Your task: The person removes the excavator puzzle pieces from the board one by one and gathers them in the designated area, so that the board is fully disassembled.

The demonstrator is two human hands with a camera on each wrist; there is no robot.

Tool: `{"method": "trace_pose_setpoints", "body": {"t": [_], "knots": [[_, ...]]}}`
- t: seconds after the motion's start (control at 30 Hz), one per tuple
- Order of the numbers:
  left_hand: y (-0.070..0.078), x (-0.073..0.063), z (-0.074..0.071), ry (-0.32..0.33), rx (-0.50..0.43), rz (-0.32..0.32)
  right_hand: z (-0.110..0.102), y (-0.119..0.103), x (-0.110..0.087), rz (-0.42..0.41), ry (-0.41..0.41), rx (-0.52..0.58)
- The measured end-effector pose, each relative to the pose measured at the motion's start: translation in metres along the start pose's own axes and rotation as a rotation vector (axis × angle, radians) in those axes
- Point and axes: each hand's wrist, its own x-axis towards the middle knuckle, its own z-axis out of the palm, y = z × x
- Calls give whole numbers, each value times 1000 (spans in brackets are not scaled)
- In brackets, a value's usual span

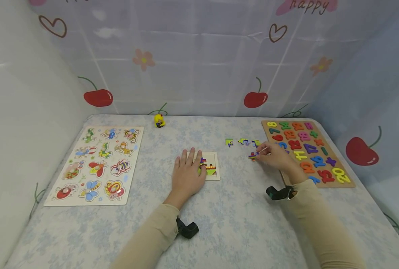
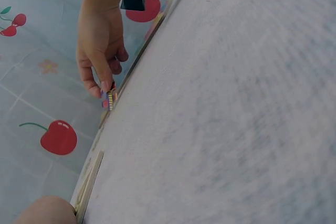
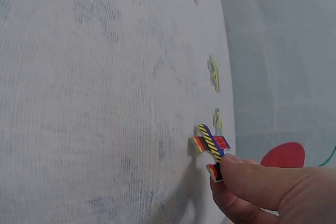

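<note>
My left hand lies with straight fingers over the left part of a small jigsaw board. Its cream frame and some fitted colourful pieces show beside the thumb; the rest is hidden under the hand. Between thumb and fingertips, my right hand pinches a jigsaw piece with yellow-black stripes and red, black and blue areas. This piece is held up over the table, right of the board. Just behind it lie three loose jigsaw pieces in a row, yellow-green with blue and white.
On the left lies an insect puzzle board. A wooden letter-and-number board lies at the right, partly behind the right hand. One small yellow toy figure stands at the table's back edge, before a printed curtain.
</note>
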Motion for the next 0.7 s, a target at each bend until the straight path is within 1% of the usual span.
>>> {"method": "trace_pose_setpoints", "body": {"t": [0.1, 0.27, 0.53, 0.7], "knots": [[0, 0, 0, 0, -1, 0, -4, 6, -1, 24, -7, -1], [-1, 0, 1, 0, -9, 2, -6, 9, 0, 43, 9, -30], [-1, 0, 0, -3, -17, 6, -3, 8, 3, 76, 46, -106], [-2, 0, 0, -11, -31, 2, 0, 3, 1, 107, 67, -148]]}}
